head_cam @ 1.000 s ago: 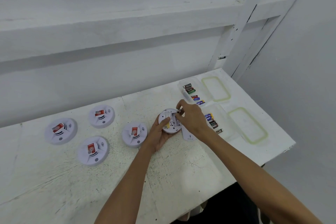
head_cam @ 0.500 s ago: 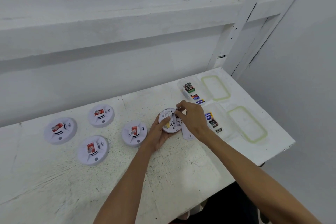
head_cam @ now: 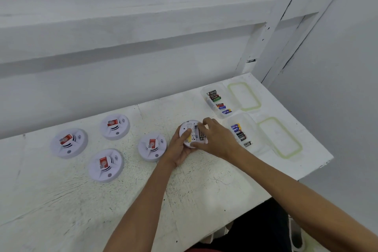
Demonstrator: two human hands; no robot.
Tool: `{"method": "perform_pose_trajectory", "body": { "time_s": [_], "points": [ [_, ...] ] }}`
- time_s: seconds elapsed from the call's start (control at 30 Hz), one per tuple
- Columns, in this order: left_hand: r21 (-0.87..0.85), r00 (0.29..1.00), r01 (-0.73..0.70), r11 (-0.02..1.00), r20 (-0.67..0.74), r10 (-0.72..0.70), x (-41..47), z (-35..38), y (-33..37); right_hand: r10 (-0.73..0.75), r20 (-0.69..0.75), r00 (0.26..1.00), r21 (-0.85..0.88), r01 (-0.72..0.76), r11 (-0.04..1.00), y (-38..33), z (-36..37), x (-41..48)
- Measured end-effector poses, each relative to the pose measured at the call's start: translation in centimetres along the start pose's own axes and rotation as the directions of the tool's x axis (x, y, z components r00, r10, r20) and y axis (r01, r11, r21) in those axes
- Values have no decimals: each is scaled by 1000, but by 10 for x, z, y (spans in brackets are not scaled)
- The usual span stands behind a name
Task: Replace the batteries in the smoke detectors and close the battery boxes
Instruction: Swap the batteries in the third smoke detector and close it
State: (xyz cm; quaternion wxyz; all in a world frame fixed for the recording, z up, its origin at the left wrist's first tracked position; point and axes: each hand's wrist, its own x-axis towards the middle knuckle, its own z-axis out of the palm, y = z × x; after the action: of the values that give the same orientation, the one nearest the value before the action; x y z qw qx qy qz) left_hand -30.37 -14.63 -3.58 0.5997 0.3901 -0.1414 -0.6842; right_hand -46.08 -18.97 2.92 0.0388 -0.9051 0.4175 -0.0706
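A white smoke detector (head_cam: 189,127) lies back-up at the table's middle, its battery bay uncovered with a dark battery (head_cam: 201,135) inside. My left hand (head_cam: 180,149) grips the detector from below, thumb across its back. My right hand (head_cam: 216,139) rests over the detector's right side, fingertips on the bay and its rim. Whether it pinches anything is hidden. Several more detectors lie face-up to the left, the nearest one (head_cam: 152,147) beside my left hand.
Two clear plastic boxes hold batteries: the far box (head_cam: 205,90) and the near box (head_cam: 252,129). Their green-rimmed lids (head_cam: 244,96) (head_cam: 280,138) lie to the right. The table edge (head_cam: 311,174) drops off at right and front. A white wall runs behind.
My right hand has come down from the detector's top edge onto its right side, covering the white cover piece that lay beside it. The left hand keeps its grip.
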Motion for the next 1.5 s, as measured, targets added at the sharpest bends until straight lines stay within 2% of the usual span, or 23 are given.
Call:
{"method": "perform_pose_trajectory", "body": {
  "time_s": [0.07, 0.17, 0.23, 0.33, 0.43, 0.53, 0.67, 0.77, 1.23, 1.5],
  "points": [
    [-24, 1000, 14, 1000, -4, -14, 0, -1, -1, -45, 31, 999, -64, 47, 997, -4, -1, -3],
    [-42, 1000, 12, 999, -7, -12, -1, -2, 0, -60, 64, 996, -59, 64, 996, -5, 5, -8],
    [-16, 1000, -2, 1000, 15, 2, -2, -1, 0, -31, -28, 999, 41, 32, 999, -2, 7, -11],
    [-7, 1000, 12, 1000, 28, -12, -2, -1, -1, 180, -179, 967, 315, -117, 942, 14, -6, -4],
    [-29, 999, 25, 999, 34, -24, 1, -3, -1, 424, -200, 883, 501, -280, 819, 38, -21, 17],
    [-25, 999, 32, 999, 34, -31, 3, -2, -1, 568, -140, 811, 590, -392, 706, 60, -28, 50],
    [-41, 999, 34, 999, 7, -33, 5, -3, -3, 615, 24, 788, 508, -540, 671, 90, -14, 94],
    [-30, 1000, 29, 999, 5, -29, 5, -3, -4, 608, 123, 784, 461, -588, 664, 95, -5, 112],
    [-54, 999, 44, 998, 2, -44, 5, -2, -2, 532, 58, 845, 400, -508, 763, 110, 11, 136],
    [-52, 999, 46, 998, 13, -45, 6, 0, 0, 453, 92, 887, 216, -462, 860, 111, 16, 135]
  ]
}}
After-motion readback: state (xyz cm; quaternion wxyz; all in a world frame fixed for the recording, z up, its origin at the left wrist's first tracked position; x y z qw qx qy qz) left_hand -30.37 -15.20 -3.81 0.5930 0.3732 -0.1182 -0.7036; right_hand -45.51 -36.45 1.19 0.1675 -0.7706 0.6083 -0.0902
